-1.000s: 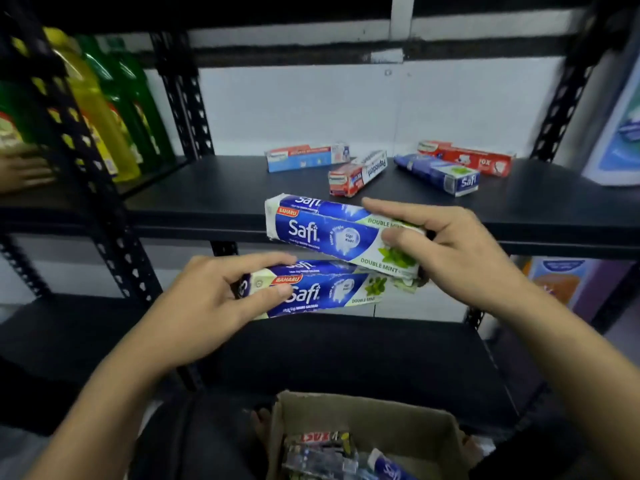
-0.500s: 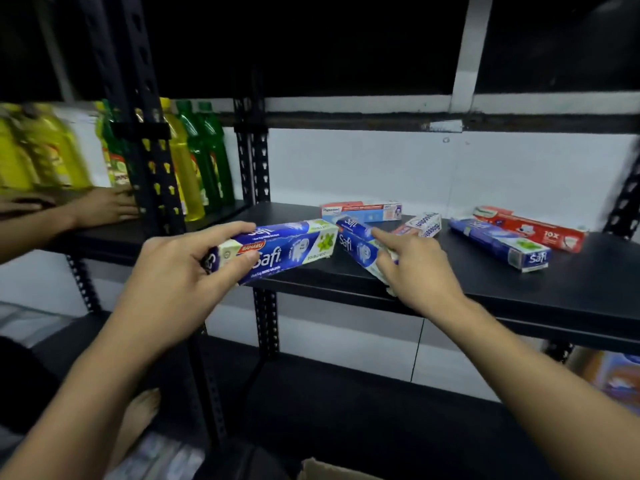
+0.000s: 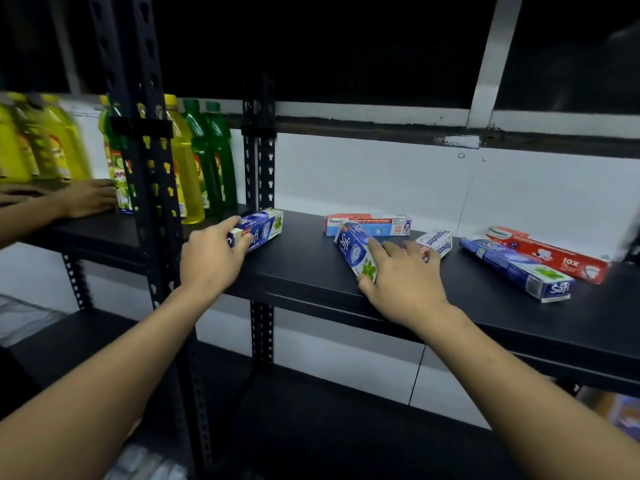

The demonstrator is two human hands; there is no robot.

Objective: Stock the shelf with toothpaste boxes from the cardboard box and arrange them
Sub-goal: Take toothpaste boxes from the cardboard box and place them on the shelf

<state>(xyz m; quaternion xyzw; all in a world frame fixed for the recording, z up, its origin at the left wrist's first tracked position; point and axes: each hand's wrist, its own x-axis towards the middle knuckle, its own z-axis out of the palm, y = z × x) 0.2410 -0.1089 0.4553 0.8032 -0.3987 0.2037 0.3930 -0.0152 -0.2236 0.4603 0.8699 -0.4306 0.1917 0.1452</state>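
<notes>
My left hand [image 3: 211,258] grips the near end of a blue Safi toothpaste box [image 3: 260,227] that lies on the black shelf [image 3: 304,271], near its left post. My right hand [image 3: 398,278] holds a second blue Safi box [image 3: 354,247], thumb under its near end and fingers along its side; the box lies slanted on the shelf. Behind it lie a red and blue Pepsodent box [image 3: 367,224] and a white Pepsodent box [image 3: 437,242]. Farther right are a third Safi box [image 3: 519,268] and a red box [image 3: 550,254]. The cardboard box is out of view.
Black perforated shelf posts [image 3: 152,202] stand left of my left hand. Yellow and green bottles [image 3: 197,161] fill the neighbouring shelf, where another person's hand [image 3: 86,197] rests. A lower black shelf [image 3: 311,427] lies beneath my arms.
Both hands have carried the Safi boxes up from in front of the shelf and onto it. The left box now lies near the left post, the right box on the shelf's middle.
</notes>
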